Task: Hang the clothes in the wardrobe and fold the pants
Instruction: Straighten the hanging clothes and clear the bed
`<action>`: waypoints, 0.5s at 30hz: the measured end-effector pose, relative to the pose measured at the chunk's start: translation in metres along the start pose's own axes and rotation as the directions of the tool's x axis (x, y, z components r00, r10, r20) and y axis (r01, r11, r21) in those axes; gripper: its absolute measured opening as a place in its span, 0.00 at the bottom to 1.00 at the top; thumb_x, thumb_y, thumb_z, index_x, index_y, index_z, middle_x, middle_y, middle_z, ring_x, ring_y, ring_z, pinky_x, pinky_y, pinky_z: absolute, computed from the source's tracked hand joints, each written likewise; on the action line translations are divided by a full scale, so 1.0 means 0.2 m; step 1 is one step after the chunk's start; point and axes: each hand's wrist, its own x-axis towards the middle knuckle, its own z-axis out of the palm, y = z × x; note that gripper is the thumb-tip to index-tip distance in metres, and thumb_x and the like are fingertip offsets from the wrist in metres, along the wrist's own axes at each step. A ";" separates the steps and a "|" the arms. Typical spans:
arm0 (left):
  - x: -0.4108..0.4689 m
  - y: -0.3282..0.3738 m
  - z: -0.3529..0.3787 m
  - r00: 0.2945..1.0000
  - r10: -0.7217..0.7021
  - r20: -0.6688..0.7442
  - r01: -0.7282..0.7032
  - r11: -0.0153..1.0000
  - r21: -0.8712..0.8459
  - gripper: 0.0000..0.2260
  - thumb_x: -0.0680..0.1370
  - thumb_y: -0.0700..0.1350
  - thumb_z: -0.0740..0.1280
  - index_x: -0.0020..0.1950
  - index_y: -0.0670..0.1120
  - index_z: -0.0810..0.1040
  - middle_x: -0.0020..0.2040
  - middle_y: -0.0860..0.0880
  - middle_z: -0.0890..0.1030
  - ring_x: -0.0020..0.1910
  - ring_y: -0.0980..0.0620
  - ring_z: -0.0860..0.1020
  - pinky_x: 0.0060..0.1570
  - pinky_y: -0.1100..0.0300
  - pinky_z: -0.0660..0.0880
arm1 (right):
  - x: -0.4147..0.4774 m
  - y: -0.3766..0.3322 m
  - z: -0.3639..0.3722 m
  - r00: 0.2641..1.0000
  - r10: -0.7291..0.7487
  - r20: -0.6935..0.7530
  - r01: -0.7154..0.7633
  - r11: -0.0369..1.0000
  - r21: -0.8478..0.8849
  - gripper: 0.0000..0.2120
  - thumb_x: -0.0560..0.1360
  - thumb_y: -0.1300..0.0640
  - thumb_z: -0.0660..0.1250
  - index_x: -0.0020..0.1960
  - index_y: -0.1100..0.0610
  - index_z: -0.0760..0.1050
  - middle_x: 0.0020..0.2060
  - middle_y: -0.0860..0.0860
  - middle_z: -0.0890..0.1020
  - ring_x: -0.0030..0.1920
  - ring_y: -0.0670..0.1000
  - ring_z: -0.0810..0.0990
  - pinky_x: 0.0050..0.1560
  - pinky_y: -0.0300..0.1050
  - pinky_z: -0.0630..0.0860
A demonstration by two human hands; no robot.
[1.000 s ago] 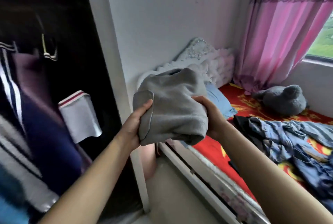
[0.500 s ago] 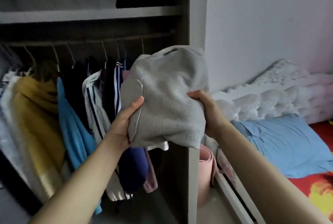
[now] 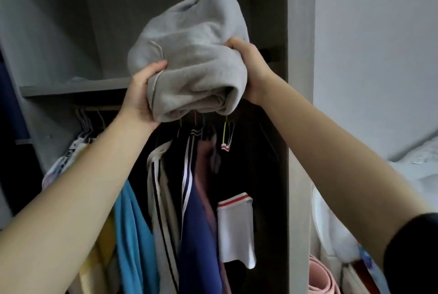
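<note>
Folded grey pants (image 3: 192, 61), left hand (image 3: 139, 97), right hand (image 3: 248, 66) gripping opposite sides

White wall (image 3: 379, 57) right; bed (image 3: 422, 175) edge, pink rolled mat (image 3: 324, 278) below.

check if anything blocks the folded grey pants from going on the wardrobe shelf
Left hand and right hand hold the grey pants before the shelf. Its left part looks free; a dark item lies at its right end, behind the right hand. The middle is hidden.
</note>
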 end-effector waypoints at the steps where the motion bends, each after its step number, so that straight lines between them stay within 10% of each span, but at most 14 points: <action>1: 0.06 0.03 0.00 1.000 0.007 0.011 -0.007 1.000 0.000 0.21 0.82 0.48 0.57 0.70 0.38 0.73 0.62 0.40 0.79 0.63 0.43 0.77 0.65 0.51 0.74 | 0.07 -0.03 0.00 1.000 0.006 0.003 -0.006 1.000 0.004 0.11 0.75 0.55 0.65 0.50 0.63 0.77 0.44 0.58 0.81 0.49 0.57 0.80 0.52 0.52 0.78; 10: 0.65 0.25 -0.25 0.975 0.213 0.057 -0.207 0.974 -0.086 0.15 0.72 0.41 0.65 0.52 0.36 0.85 0.57 0.36 0.82 0.58 0.40 0.81 0.61 0.48 0.77 | 0.65 -0.13 0.08 0.991 -0.014 0.131 0.039 0.982 -0.187 0.32 0.76 0.34 0.63 0.67 0.57 0.77 0.61 0.60 0.82 0.62 0.62 0.80 0.64 0.64 0.74; 15: 1.01 0.35 -0.49 0.971 0.215 0.103 -0.206 0.974 -0.095 0.16 0.71 0.41 0.65 0.54 0.33 0.83 0.56 0.35 0.81 0.57 0.41 0.82 0.56 0.50 0.79 | 1.03 -0.06 0.15 0.997 -0.077 -0.008 0.072 0.968 -0.240 0.20 0.73 0.46 0.69 0.57 0.60 0.81 0.53 0.58 0.85 0.57 0.59 0.83 0.58 0.58 0.79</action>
